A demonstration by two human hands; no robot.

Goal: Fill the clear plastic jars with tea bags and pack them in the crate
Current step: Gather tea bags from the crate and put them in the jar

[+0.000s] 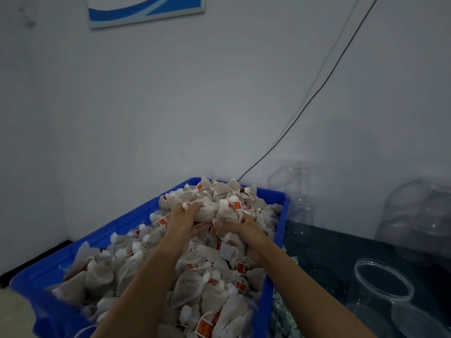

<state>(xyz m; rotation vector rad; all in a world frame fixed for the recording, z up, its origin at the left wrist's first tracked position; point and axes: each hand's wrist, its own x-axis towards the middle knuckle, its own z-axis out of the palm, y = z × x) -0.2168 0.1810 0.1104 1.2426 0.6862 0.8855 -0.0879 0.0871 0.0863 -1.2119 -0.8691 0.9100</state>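
Hands cupped together mid-frame: my left hand [181, 219] and right hand [240, 226] scoop a clump of tea bags [214, 211] from the heap in the blue crate [102, 236]. Bags look light, soft, loose, strings snag; cup from underneath. Open jar [384, 279] waits lower right.

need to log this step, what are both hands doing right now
Left hand: curled around a clump of tea bags.
Right hand: cupped under the same clump, holding it.

Both hands [210, 223] cupped, seemingly gripping
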